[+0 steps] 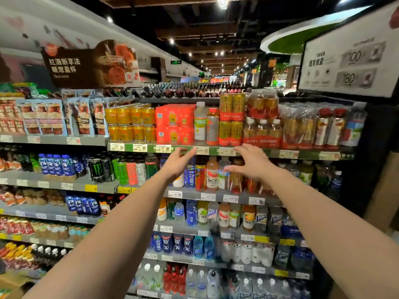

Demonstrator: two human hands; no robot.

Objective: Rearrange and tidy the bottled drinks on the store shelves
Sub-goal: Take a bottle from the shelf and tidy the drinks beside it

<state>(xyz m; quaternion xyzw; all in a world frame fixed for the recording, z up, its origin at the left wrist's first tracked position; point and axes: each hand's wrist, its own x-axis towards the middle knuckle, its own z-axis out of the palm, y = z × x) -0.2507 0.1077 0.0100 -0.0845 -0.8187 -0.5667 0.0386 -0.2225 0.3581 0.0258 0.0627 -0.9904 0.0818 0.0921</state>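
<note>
Both hands, left (177, 164) and right (251, 164), are held spread, nothing gripped; upright bottles (212, 173) are framed just beyond, between them, equally near.

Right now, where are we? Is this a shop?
Yes, most likely a supermarket drinks aisle. Long shelves hold rows of bottled drinks and cans, price tags line the shelf edges, and a red wine advert hangs above.

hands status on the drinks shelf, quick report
Left hand open, right hand open, both empty. Raised before bottles on second shelf, none gripped. Nothing between hands and bottles.
</note>
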